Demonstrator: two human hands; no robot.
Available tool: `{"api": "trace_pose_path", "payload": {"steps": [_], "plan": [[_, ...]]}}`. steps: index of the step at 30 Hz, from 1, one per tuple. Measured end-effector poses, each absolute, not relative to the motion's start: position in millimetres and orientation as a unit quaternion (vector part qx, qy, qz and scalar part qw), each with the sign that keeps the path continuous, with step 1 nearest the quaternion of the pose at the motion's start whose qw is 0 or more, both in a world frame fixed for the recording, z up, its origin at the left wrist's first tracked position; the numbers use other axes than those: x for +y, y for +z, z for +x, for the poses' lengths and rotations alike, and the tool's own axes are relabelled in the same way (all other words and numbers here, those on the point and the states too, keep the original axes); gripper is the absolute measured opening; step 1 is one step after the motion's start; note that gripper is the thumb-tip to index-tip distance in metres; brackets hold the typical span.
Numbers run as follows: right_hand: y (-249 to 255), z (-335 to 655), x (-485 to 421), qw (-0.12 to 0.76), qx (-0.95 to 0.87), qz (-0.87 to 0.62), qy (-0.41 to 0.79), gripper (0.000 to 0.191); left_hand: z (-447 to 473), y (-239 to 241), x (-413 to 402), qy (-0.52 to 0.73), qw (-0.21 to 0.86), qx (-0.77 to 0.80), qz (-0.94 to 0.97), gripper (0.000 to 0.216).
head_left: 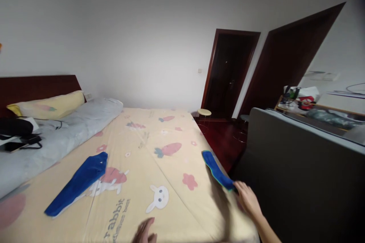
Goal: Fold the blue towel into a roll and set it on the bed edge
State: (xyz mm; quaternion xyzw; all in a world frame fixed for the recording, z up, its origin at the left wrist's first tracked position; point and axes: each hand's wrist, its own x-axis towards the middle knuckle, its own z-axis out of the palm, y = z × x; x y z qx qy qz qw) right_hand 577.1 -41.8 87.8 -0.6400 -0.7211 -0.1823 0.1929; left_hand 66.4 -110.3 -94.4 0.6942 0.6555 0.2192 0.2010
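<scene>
A long blue cloth piece (76, 183) lies flat on the yellow bedsheet (159, 159) at the left. A second blue cloth piece (217, 170), edged in green, lies at the bed's right edge. My right hand (248, 198) grips its near end with closed fingers. My left hand (145, 231) is only partly in view at the bottom, blurred, hovering over the sheet beside the printed rabbit, holding nothing that I can see.
A grey rolled duvet (57, 136) and a yellow pillow (48, 105) lie by the headboard, with dark items (17, 131) on them. A grey sofa back (302, 167) stands right of the bed. A small round stool (204, 112) and open dark doors (228, 76) are beyond.
</scene>
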Motion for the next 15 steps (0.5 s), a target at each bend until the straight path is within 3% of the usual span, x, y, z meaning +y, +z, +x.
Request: {"api": "trace_pose_path", "payload": {"steps": [3, 6, 15], "plan": [[0.0, 589.0, -83.7, 0.166, -0.667, -0.712, -0.144, 0.040, 63.0, -95.0, -109.9, 0.261, 0.202, 0.643, 0.691, 0.051], [-43.7, 593.4, -109.4, 0.149, -0.645, -0.727, -0.183, 0.042, 60.8, -93.6, -111.2, 0.320, 0.194, 0.620, 0.690, 0.047], [-47.5, 574.8, -132.3, 0.110, -0.608, -0.754, -0.224, 0.048, 64.8, -78.3, -118.7, 0.408, 0.271, 0.607, 0.626, 0.040]]}}
